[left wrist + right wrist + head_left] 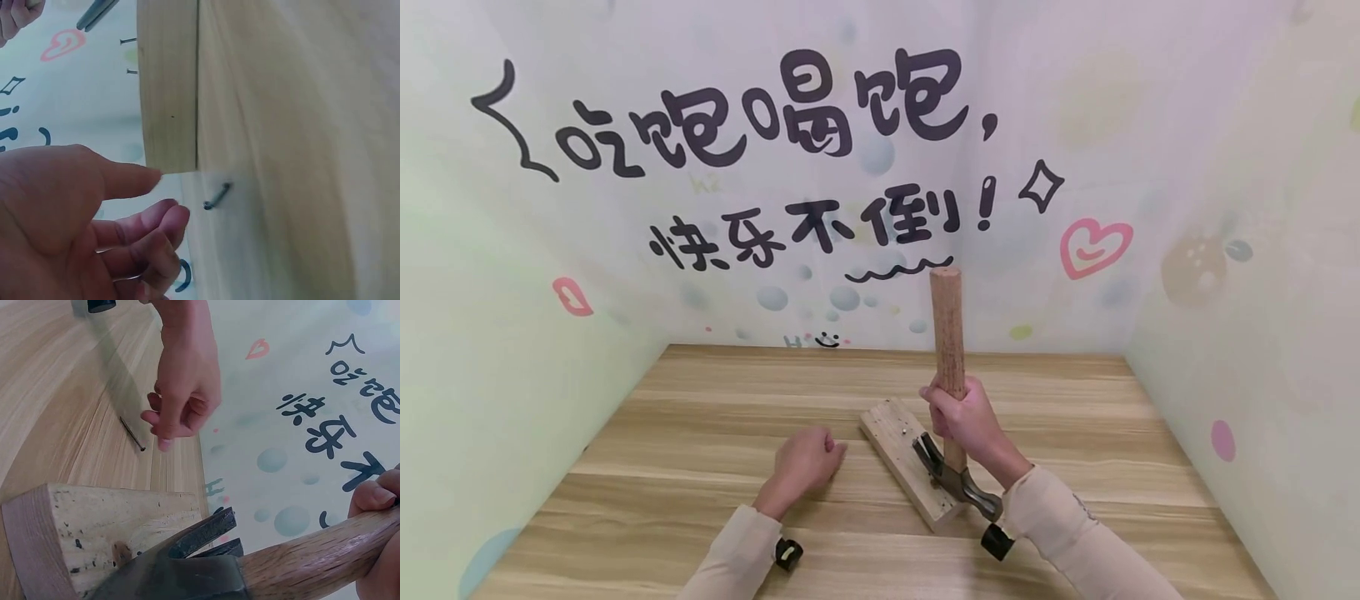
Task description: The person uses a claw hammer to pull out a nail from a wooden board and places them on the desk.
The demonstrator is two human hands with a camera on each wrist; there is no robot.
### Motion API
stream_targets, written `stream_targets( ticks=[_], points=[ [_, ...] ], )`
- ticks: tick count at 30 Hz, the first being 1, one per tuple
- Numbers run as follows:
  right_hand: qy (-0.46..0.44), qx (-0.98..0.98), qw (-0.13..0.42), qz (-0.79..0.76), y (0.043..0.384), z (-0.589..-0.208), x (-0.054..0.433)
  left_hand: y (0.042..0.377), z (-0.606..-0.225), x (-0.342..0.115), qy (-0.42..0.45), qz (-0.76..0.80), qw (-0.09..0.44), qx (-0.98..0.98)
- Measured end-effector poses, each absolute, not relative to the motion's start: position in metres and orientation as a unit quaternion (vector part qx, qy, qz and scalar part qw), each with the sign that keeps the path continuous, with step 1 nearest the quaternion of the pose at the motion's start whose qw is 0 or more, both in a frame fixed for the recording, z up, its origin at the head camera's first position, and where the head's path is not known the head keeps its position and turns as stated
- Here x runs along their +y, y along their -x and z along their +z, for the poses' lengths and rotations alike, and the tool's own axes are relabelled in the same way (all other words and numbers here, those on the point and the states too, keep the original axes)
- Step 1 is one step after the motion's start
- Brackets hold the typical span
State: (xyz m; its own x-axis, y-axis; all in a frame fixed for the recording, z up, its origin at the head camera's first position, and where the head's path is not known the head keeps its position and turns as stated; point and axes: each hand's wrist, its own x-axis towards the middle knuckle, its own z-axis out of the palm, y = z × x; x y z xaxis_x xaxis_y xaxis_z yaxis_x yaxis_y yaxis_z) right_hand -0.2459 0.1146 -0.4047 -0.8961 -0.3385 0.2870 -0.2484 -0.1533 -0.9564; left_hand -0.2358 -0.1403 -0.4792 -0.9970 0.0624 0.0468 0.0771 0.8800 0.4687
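My right hand (pixel 966 417) grips the wooden handle of a claw hammer (pixel 949 333), which stands upright with its head down. The dark claw lies over a wooden board (pixel 895 446); whether it touches the wood I cannot tell. In the left wrist view, two nails (pixel 129 72) stick out of the board's face. My left hand (pixel 808 458) hovers left of the board with loosely bent fingers and holds nothing. Below it a loose nail (pixel 131 434) lies on the table, also seen as a nail (pixel 217 196) in the left wrist view; the hand hides it in the head view.
The wood-grain table (pixel 700 417) is bounded by pale printed walls at the back (pixel 775 308) and both sides. Dark marks and a knot (pixel 122 552) show on the board. A small black device (pixel 788 553) sits at the left wrist, another black device (pixel 997 542) at the right.
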Motion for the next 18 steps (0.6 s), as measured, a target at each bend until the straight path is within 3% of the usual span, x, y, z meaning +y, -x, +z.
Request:
stream_targets(
  ticks=[6,18],
  points=[
    [0.227,0.653,0.035,-0.721,0.247,-0.404,0.114,0.251,-0.475,-0.126,0.033,-0.245,0.048,-0.968],
    [0.212,0.664,0.050,-0.715,0.250,-0.404,0.111,0.277,-0.482,-0.093,0.063,-0.269,0.053,-0.960]
  ],
)
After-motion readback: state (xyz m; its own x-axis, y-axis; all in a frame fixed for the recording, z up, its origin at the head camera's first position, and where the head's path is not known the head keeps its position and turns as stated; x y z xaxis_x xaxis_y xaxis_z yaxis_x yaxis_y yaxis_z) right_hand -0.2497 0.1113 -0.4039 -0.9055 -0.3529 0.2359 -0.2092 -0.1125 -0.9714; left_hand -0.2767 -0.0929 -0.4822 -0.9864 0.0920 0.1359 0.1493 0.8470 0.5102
